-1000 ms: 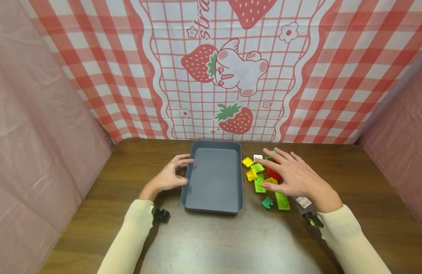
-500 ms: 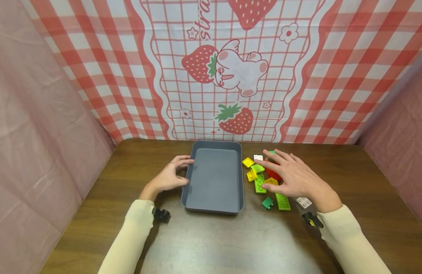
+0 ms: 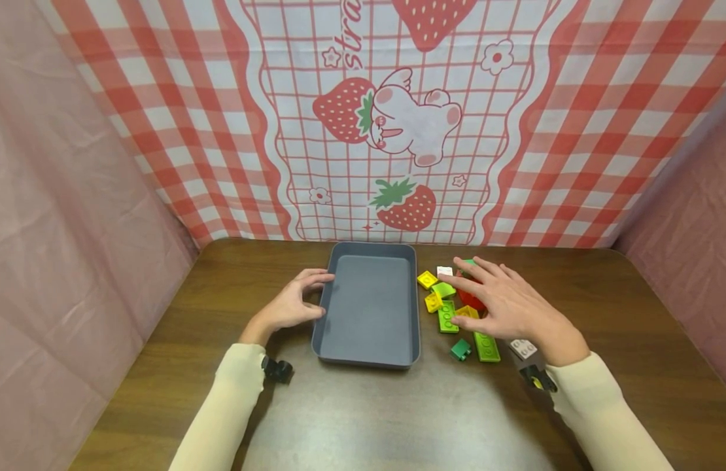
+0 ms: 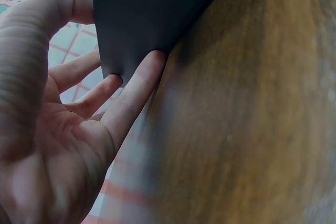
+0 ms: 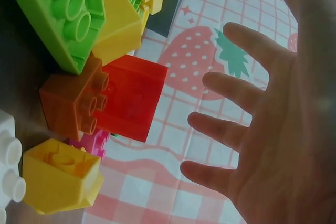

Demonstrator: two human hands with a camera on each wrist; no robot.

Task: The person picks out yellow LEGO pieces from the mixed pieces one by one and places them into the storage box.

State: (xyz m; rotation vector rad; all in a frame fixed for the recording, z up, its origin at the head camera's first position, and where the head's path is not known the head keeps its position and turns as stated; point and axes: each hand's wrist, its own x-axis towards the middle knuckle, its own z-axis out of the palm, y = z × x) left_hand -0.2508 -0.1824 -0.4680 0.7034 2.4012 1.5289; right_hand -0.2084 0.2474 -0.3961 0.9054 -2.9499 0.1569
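A grey rectangular tray [image 3: 371, 307] with nothing inside lies at mid table. My left hand [image 3: 289, 304] touches its left side with spread fingers; in the left wrist view the fingertips [image 4: 153, 60] meet the tray's outer wall. Fingers spread, my right hand [image 3: 507, 307] hovers over toy building bricks right of the tray. Below it are a red brick [image 5: 134, 98], an orange-brown brick [image 5: 68, 103], a yellow brick [image 5: 58, 177] and a light green brick [image 5: 73, 3]. The hand partly hides the pile in the head view.
A dark green brick [image 3: 460, 350] lies apart at the pile's near side. A white brick [image 3: 522, 348] sits beneath the right wrist. Small yellow pieces [image 3: 427, 280] lie close to the tray's right wall. A strawberry-print checked cloth [image 3: 398, 131] rises behind the wooden table [image 3: 363, 418].
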